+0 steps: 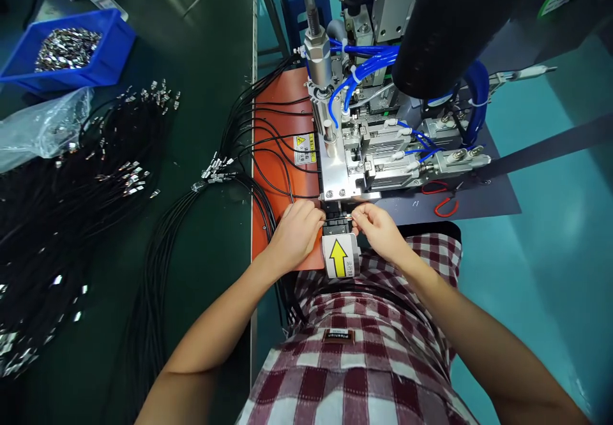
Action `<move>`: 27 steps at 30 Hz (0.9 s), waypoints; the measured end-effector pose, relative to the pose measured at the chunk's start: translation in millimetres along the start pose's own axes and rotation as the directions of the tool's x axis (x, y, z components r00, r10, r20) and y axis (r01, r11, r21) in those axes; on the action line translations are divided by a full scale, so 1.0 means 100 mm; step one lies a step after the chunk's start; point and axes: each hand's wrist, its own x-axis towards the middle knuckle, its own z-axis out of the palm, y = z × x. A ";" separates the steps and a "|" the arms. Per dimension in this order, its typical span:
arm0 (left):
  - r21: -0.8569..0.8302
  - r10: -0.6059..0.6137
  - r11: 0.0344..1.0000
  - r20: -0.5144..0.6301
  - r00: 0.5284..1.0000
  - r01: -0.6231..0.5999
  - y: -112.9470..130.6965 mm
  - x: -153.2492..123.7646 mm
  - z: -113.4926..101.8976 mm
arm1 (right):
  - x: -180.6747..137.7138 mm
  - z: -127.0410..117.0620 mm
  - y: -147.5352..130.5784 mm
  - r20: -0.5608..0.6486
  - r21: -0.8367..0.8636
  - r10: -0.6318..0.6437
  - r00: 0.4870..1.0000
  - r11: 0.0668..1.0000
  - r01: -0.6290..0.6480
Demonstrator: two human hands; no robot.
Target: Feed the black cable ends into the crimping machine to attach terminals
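Observation:
At the front of the metal machine (342, 176), both my hands meet a small black fixture (336, 227). My left hand (297, 233) is closed at its left side, pinching a black cable that runs across the fixture. My right hand (377, 228) pinches the small metal connector (349, 217) on the right end of that cable. Just below sits a white label with a yellow arrow (338, 258). Several black cables (272, 128) lie across the orange plate (282, 87) and lead into the machine's left side.
On the dark green table (215, 61) lie a long cable bundle (165, 233) with metal ends, a heap of black cables (57, 221), a plastic bag (48, 125) and a blue bin (112, 48) of small metal parts. Red-handled scissors (445, 205) lie right of the machine.

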 end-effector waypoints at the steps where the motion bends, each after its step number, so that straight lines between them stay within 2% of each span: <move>1: 0.002 0.004 1.000 -0.010 1.000 -0.004 0.00 0.00 0.01 | 0.00 -0.01 -0.01 0.005 -0.022 0.002 1.000 1.000 -0.002; 17: 0.072 0.041 0.997 -0.059 0.997 -0.036 -0.02 -0.02 0.08 | -0.01 -0.01 -0.06 -0.014 -0.079 0.034 0.999 0.996 -0.035; 21: 0.125 0.025 0.992 -0.065 0.998 -0.017 0.01 -0.02 0.08 | -0.01 -0.04 -0.07 0.017 0.000 0.083 0.996 0.997 -0.083; 24: 0.109 0.002 0.994 -0.067 0.998 0.005 0.04 -0.02 0.06 | -0.04 -0.07 -0.10 0.004 0.100 0.125 0.992 0.987 -0.124; 27: 0.085 0.028 0.996 -0.101 0.995 -0.020 0.08 -0.04 0.06 | -0.08 -0.06 -0.11 0.001 0.151 0.116 0.993 0.982 -0.115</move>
